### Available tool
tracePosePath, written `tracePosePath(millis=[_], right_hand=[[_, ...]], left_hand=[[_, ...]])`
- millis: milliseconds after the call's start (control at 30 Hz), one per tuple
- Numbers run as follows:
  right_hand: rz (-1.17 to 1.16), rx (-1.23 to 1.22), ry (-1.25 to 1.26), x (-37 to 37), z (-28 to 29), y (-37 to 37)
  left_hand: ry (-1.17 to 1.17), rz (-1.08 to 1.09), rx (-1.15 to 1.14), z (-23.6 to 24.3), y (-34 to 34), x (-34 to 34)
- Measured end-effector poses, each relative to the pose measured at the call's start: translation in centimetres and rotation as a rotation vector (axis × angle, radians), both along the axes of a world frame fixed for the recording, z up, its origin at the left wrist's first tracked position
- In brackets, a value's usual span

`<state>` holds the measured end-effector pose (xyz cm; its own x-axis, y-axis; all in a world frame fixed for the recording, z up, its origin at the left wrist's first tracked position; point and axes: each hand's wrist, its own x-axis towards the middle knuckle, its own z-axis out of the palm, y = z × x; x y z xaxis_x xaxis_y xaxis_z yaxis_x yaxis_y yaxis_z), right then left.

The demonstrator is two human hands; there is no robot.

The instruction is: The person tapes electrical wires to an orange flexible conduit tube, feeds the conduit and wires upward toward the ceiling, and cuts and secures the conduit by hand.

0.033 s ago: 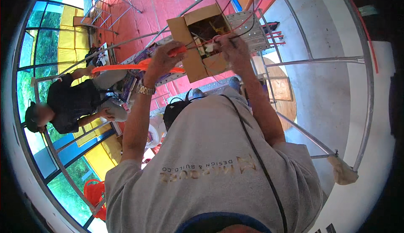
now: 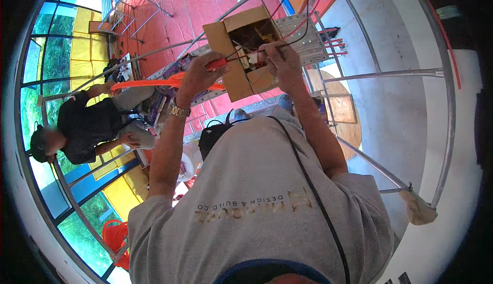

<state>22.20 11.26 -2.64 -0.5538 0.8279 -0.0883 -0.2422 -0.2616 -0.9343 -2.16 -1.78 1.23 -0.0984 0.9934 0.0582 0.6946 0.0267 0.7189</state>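
Note:
My left hand (image 2: pixel 202 76), with a metal-banded watch at its wrist, is closed around a bright orange tube (image 2: pixel 169 80). Dark wires (image 2: pixel 237 56) run from the tube's end across to my right hand (image 2: pixel 282 66), whose thumb and fingers pinch them. Below this stretch of wire stands an open cardboard box (image 2: pixel 220 37), its flaps folded out. Loose wires and small parts lie inside the box, partly covered by my right hand. Another person's hand (image 2: pixel 105 88), at the left, is at the far end of the orange tube.
The box rests on a perforated metal scaffold plank (image 2: pixel 310 43). Scaffold tubes (image 2: pixel 380 73) surround me, and black and red cables hang at the upper right. Another person in dark clothes (image 2: pixel 84 125) is at the left by the windows. Red sheeting (image 2: pixel 179 2) covers the floor below.
My right hand has turned slightly and its fingers have shifted on the wires. The left hand keeps hold of the orange tube almost in place.

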Motion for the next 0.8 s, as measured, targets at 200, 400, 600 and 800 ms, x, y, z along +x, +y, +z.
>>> tracePosePath(millis=[200,400,600,800], right_hand=[[0.011,0.193,-0.150,-0.8,0.3,1.7],[0.182,0.263,-0.344,-1.1,2.8,1.9],[0.044,0.581,-0.370,-2.7,0.0,0.1],[0.216,0.622,-0.490,-2.0,-0.1,1.9]], left_hand=[[0.029,0.043,-0.036,0.0,-0.4,1.5],[0.113,-0.013,0.028,1.0,0.1,2.7],[0.086,0.065,0.139,-0.8,1.2,2.8],[0.078,0.076,0.063,-0.2,0.2,3.2]])
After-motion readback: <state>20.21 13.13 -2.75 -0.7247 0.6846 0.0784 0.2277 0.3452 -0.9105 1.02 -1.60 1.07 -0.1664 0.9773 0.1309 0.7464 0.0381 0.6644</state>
